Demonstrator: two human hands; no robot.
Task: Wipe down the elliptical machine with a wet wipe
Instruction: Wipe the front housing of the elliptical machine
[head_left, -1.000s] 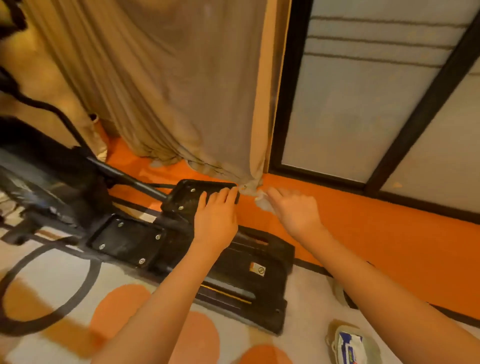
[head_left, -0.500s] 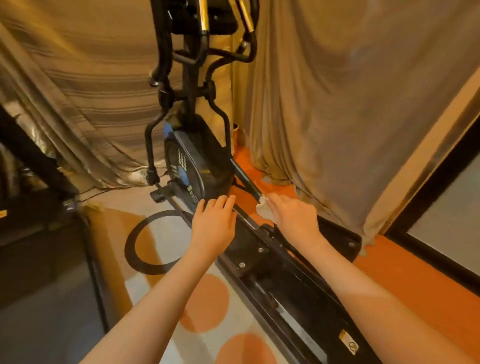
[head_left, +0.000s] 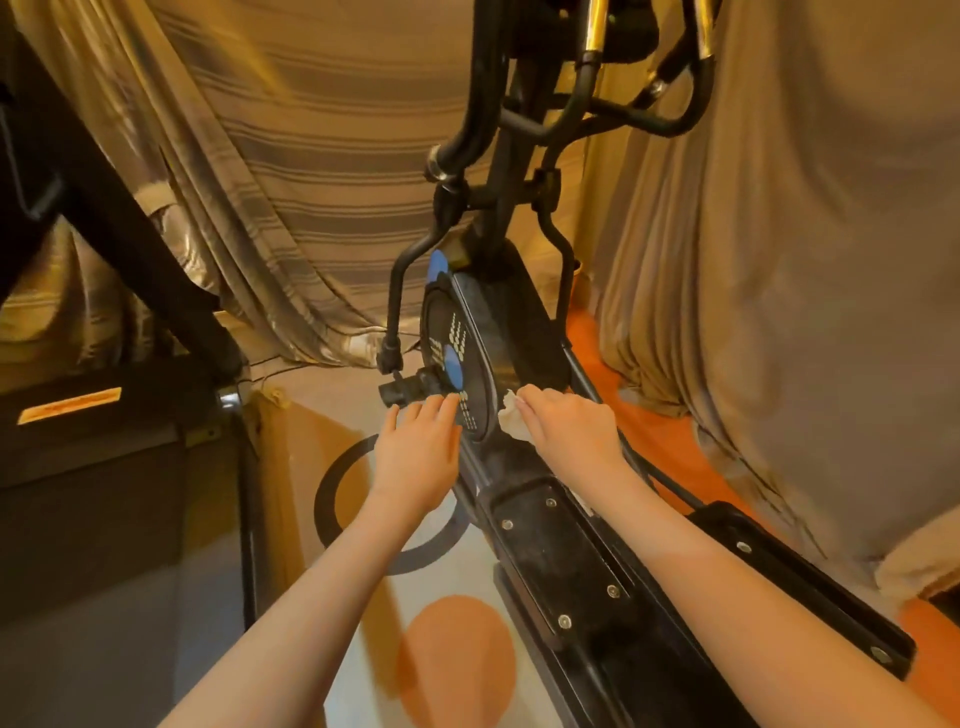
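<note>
Change: since half a second ago the view has swung so the flywheel housing sits at centre frame, and both hands have come forward off the pedal rail to its base.
Black frame, left edge: a dark sloping bar (head_left: 119, 218) over a dark flat surface carrying an orange-yellow label (head_left: 70, 404); its writing is too blurred to read.
Curtain, upper left: glossy striped curtain (head_left: 291, 171), tan and grey bands, hanging in soft folds.
Mat, lower centre: pale floor mat (head_left: 358, 613) printed with a black ring and an orange disc.
Left hand: the left hand (head_left: 415, 452) lies palm down, fingers straight and close together, tips touching the lower rim of the housing; it holds nothing.
Elliptical machine: the elliptical machine (head_left: 524, 343) is black, with a smooth oval housing, blue patches, rows of pale dots, and curved tubular arms; no wording is legible. Bolted pedals run toward lower right.
Wet wipe: a crumpled white wet wipe (head_left: 511, 422) is pressed against the housing's lower right edge.
Right hand: the right hand (head_left: 571, 428) has its fingers curled over the wipe, gripping it.
Right side: plain beige drape (head_left: 789, 260) over orange floor (head_left: 670, 441).
</note>
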